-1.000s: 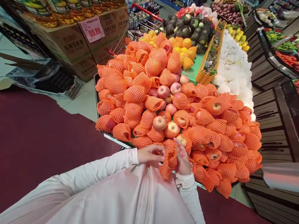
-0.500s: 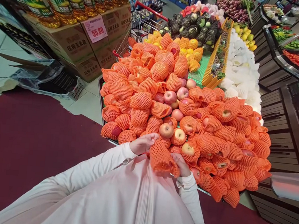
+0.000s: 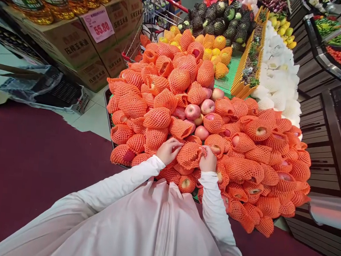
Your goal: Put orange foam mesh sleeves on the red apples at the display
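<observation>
An orange foam net sleeve (image 3: 189,155) lies between my hands over the front of the apple pile, and what is inside it is mostly hidden. My right hand (image 3: 208,160) pinches the sleeve's bunched right end. My left hand (image 3: 168,151) is closed at its upper left edge, fingertips pressed together; whether they grip the netting I cannot tell. Just below, a netted apple (image 3: 186,183) shows its top through an opening. Beyond my hands are bare pink apples (image 3: 192,111) among many sleeved ones.
Black-netted fruit (image 3: 218,22) and yellow fruit (image 3: 215,54) lie farther back. A yellow divider (image 3: 248,59) borders white-wrapped fruit (image 3: 277,81). Left are a shopping cart (image 3: 166,2), oil cartons (image 3: 76,48) and a plastic crate (image 3: 60,94). Dark cabinets (image 3: 321,137) stand at right.
Both hands have moved forward with the orange sleeve, from close against my jacket to over the pile. The netted apple at the front edge has come into view.
</observation>
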A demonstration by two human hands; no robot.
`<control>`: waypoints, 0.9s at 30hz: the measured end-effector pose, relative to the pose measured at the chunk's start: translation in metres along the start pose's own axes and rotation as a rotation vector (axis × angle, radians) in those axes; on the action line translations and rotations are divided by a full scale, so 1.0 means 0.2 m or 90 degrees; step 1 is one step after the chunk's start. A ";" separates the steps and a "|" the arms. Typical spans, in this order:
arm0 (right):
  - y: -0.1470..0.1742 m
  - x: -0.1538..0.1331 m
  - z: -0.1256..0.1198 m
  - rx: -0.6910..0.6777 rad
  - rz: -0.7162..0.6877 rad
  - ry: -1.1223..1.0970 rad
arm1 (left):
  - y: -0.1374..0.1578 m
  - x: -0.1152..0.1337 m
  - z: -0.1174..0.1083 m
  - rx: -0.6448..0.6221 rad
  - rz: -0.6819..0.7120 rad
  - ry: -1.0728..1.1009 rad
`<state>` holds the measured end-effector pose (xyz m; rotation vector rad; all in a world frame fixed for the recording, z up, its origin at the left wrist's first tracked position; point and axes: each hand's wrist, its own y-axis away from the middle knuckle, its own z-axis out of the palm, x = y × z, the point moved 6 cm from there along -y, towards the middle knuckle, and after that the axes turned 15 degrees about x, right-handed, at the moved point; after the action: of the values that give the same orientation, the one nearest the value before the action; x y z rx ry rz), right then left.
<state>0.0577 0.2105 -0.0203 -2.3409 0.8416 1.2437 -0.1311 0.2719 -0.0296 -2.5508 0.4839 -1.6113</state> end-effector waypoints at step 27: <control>0.27 -0.26 0.12 -0.274 -0.519 0.358 | 0.10 0.05 0.02 -0.098 0.034 -0.253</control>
<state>-0.0146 0.2013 0.0073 -2.9409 -0.3237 0.4416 -0.1280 0.2506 -0.0276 -2.8417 0.6454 -1.0435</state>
